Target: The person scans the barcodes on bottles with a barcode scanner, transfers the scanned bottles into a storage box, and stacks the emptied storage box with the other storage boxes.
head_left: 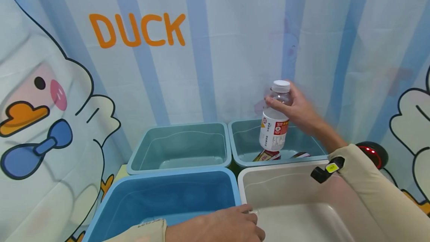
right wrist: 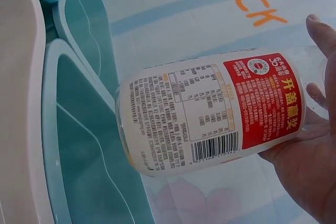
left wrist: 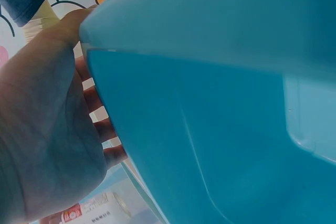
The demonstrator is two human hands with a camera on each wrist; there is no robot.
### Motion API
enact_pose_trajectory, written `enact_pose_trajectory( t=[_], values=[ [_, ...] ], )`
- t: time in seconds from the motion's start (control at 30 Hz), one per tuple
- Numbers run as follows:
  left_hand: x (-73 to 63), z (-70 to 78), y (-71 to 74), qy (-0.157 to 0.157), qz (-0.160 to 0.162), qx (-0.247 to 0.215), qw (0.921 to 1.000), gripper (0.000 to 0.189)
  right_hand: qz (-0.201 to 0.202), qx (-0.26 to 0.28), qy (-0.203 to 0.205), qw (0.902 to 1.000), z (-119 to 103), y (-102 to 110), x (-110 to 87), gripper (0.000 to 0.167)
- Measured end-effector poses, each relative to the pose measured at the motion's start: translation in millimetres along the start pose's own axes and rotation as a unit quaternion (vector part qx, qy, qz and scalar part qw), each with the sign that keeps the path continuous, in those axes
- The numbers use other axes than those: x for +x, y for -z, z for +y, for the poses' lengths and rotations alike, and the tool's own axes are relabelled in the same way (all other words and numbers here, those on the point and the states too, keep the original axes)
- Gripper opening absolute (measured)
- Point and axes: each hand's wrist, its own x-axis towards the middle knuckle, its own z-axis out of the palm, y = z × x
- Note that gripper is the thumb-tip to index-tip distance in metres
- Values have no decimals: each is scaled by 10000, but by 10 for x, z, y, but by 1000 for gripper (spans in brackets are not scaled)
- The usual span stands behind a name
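While the white-capped bottle [head_left: 273, 132] hangs slightly tilted over the rear right teal bin [head_left: 282, 162], the right grip [head_left: 299, 109] pinches it near the neck! Below, reddish packets [head_left: 268, 155] lie inside that bin (one partly masked). Closer in, the left grip [head_left: 228, 225], fingers loosely spread, touches the rim between blue bin [head_left: 188, 172] and beige bin [head_left: 302, 216].

My head view is softly lit, with faint sheen on the beige tub [head_left: 302, 221]. In the left-wrist view, I see the left hand [left wrist: 52, 114] shadowed.
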Motion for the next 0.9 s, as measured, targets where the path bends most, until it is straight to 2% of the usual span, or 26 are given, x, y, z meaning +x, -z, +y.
enact_pose_trajectory(
  t=[0.4, 0.63, 0.77, 0.9],
  values=[
    [1, -9, 11, 59, -112, 1, 9999, 54, -862, 143, 337, 9956, -103, -513, 207, 65],
    [16, -18, 7, 68, -131, -109, 9998, 57, -1613, 91, 504, 9856, -184, -742, 272, 86],
    [25, -15, 3, 66, -75, -89, 9999, 57, -1878, 239, 617, 9800, -221, -844, 308, 94],
    [29, -16, 13, 53, -50, -24, 10000, 57, -2003, 439, 773, 9757, -250, -945, 357, 94]
  ],
)
